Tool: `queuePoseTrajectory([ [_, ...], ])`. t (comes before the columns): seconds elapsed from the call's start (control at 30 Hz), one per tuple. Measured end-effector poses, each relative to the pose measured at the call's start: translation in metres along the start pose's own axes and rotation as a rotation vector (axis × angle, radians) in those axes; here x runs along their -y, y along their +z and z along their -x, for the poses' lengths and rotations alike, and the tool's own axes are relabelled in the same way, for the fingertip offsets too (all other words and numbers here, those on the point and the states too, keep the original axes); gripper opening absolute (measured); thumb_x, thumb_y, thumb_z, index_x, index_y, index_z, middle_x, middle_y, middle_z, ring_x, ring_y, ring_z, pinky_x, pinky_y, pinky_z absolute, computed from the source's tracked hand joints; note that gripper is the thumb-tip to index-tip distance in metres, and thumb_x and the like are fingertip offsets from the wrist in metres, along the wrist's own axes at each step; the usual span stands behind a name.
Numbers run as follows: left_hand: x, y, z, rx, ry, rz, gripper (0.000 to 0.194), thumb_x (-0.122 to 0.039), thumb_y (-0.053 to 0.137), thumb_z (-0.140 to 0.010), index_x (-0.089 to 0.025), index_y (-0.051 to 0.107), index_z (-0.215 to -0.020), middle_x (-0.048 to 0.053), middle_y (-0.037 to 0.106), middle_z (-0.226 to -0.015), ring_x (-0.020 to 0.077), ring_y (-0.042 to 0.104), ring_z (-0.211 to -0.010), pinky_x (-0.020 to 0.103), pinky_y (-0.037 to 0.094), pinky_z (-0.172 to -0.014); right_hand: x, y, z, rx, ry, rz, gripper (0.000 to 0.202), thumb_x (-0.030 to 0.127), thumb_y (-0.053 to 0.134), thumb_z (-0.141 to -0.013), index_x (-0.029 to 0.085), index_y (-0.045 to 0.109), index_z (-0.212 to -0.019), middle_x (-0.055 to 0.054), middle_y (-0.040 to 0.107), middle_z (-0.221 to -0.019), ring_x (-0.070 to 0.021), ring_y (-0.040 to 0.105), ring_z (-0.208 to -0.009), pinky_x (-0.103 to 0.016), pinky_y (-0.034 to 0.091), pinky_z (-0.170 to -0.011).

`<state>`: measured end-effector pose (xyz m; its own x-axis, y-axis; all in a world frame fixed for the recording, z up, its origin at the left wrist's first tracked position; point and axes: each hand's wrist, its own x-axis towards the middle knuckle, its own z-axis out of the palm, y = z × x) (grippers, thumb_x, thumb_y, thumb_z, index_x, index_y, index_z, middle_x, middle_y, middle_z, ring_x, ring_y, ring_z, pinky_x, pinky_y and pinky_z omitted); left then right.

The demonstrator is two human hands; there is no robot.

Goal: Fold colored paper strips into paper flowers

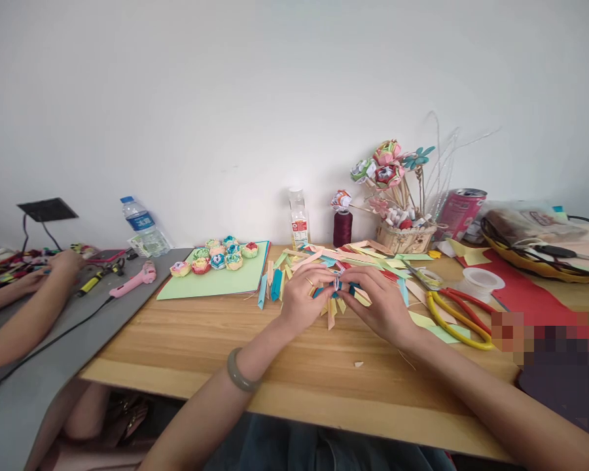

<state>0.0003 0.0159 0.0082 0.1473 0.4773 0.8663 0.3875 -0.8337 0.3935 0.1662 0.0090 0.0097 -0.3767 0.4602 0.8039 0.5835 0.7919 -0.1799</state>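
Both hands are closed at the fingertips on one small blue folded-paper piece with a white-and-pink band across its middle: the left hand pinches it from the left, the right hand from the right. The piece is held just above the loose pile of folded paper strips in orange, yellow, green and blue; whether the band goes fully round it cannot be determined, as fingers cover both ends. In this inspector's judgement, uneven pinching could crease the paper or let the band slip, and a dropped piece would be hard to pick out among the blue strips beneath. Right of the pile lie the scissors with yellow and red handles, near the right forearm; a sideways sweep of that arm could shift them. Beyond the pile, a white-and-orange paper flower sits atop an upright maroon thread spool; a knock there could topple both. Far left of the hands, multicoloured folded-paper flowers rest on pale green paper sheets, exposed to crushing should a forearm stray across them.
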Motion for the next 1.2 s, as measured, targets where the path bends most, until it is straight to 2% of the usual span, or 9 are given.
queuePoseTrajectory([
  [0.3,0.001,0.001,0.001,0.008,0.048,-0.042,0.007,-0.012,0.062,-0.072,-0.018,0.062,-0.076,0.006,0.070,-0.079,0.0172,0.062,-0.089,0.035,0.052,-0.081,-0.001,-0.002,0.000,0.057,0.008,0.014,0.011,0.021,0.054,-0.082,0.021,0.053,-0.093,-0.008,0.062,-0.094,-0.0196,0.059,-0.090,-0.032,0.050,-0.072],
  [0.5,0.000,0.001,0.001,0.020,0.095,-0.012,0.005,-0.012,0.062,-0.072,-0.016,0.061,-0.075,0.006,0.069,-0.077,0.0155,0.063,-0.081,0.032,0.052,-0.076,-0.003,-0.003,0.000,0.104,0.006,-0.004,0.009,0.021,0.055,-0.081,0.021,0.051,-0.090,-0.008,0.059,-0.095,-0.0199,0.057,-0.091,-0.032,0.049,-0.072],
  [0.8,-0.001,0.002,0.001,0.030,0.008,0.022,0.001,-0.016,0.062,-0.073,-0.016,0.061,-0.073,0.007,0.068,-0.076,0.0155,0.063,-0.079,0.031,0.052,-0.074,-0.005,-0.006,-0.003,0.083,0.060,-0.151,0.006,0.023,0.057,-0.081,0.021,0.051,-0.081,-0.007,0.057,-0.088,-0.0171,0.057,-0.083,-0.030,0.048,-0.071],
  [0.9,-0.001,0.003,0.003,0.055,-0.086,0.045,0.002,-0.016,0.061,-0.073,-0.016,0.061,-0.071,0.007,0.067,-0.077,0.0156,0.063,-0.079,0.031,0.051,-0.074,-0.005,-0.009,-0.006,0.095,0.069,-0.204,0.005,0.022,0.054,-0.083,0.020,0.054,-0.078,-0.006,0.058,-0.084,-0.0167,0.057,-0.082,-0.030,0.047,-0.071],
  [0.97,-0.002,0.003,0.002,0.097,-0.216,0.102,0.003,-0.017,0.063,-0.070,-0.016,0.060,-0.070,0.007,0.066,-0.078,0.0158,0.062,-0.078,0.029,0.051,-0.070,-0.005,-0.011,-0.007,0.150,0.123,-0.250,0.011,0.024,0.051,-0.084,0.020,0.054,-0.074,-0.005,0.058,-0.080,-0.0162,0.056,-0.078,-0.030,0.045,-0.070],
  [1.07,-0.003,0.002,-0.001,0.205,-0.491,0.247,0.009,-0.020,0.065,-0.066,-0.015,0.057,-0.067,0.004,0.062,-0.075,0.0140,0.058,-0.073,0.025,0.048,-0.061,-0.008,-0.011,-0.008,0.295,0.305,-0.354,0.020,0.033,0.049,-0.085,0.019,0.053,-0.072,-0.003,0.057,-0.073,-0.0148,0.053,-0.069,-0.028,0.043,-0.063],
  [1.2,-0.001,0.000,-0.005,0.330,-0.772,0.445,0.021,-0.027,0.069,-0.061,-0.013,0.053,-0.060,-0.001,0.054,-0.063,0.0093,0.052,-0.063,0.023,0.045,-0.061,-0.013,-0.007,-0.006,0.439,0.513,-0.643,0.027,0.043,0.051,-0.082,0.018,0.050,-0.072,0.000,0.052,-0.068,-0.0121,0.050,-0.062,-0.024,0.040,-0.056],
])
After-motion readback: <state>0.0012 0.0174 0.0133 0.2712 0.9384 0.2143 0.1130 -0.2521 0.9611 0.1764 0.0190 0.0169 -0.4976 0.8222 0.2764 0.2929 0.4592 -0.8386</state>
